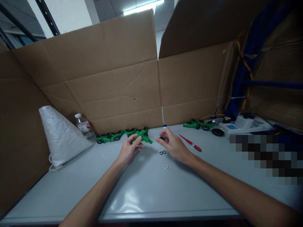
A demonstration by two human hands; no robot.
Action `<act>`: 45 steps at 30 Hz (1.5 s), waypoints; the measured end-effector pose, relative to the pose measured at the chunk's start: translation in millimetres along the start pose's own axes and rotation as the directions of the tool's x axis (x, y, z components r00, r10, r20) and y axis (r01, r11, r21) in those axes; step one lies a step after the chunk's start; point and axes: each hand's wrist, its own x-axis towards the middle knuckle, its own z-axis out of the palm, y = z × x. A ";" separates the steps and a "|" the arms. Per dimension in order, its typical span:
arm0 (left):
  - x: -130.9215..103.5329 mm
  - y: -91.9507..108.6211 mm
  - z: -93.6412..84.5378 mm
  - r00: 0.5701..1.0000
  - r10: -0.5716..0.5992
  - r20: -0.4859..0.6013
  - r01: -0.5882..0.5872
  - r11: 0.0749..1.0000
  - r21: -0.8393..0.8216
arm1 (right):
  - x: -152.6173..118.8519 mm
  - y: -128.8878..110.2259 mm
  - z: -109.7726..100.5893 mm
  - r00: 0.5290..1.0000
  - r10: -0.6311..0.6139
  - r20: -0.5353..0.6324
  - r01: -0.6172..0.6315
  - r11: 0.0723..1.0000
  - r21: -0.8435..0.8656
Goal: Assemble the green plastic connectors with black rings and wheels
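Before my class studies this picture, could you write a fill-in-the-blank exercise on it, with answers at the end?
The part held in the left hand is coloured ____.
The slim tool to the right of the right hand is mainly coloured ____.
Just beyond the white ring lie two small rings coloured ____.
Missing words: green; red; black.

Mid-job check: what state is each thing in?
Left hand: gripping a green part
Right hand: pinching a small black piece
Two black rings: lying on the table, side by side
White ring: lying loose
Red screwdriver: lying down, not held
Bottle: capped
Ceiling light: on
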 end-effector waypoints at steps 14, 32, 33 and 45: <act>-7.1 -4.3 -1.0 0.779 0.417 0.469 -0.627 0.502 0.596 | -1.0 0.5 4.7 0.989 -0.144 0.027 0.134 0.964 0.231; -7.0 -14.8 -4.6 0.756 0.315 0.574 -0.654 0.377 0.655 | -7.9 4.1 11.4 0.944 -0.265 0.197 0.237 0.959 0.155; -6.4 -16.0 -4.6 0.755 0.319 0.573 -0.655 0.372 0.658 | -7.9 3.9 11.6 0.944 -0.266 0.197 0.237 0.959 0.157; -8.6 -9.6 -0.7 0.713 0.385 0.586 -0.701 0.385 0.600 | -5.5 1.5 11.0 0.969 -0.193 0.153 0.158 0.964 0.213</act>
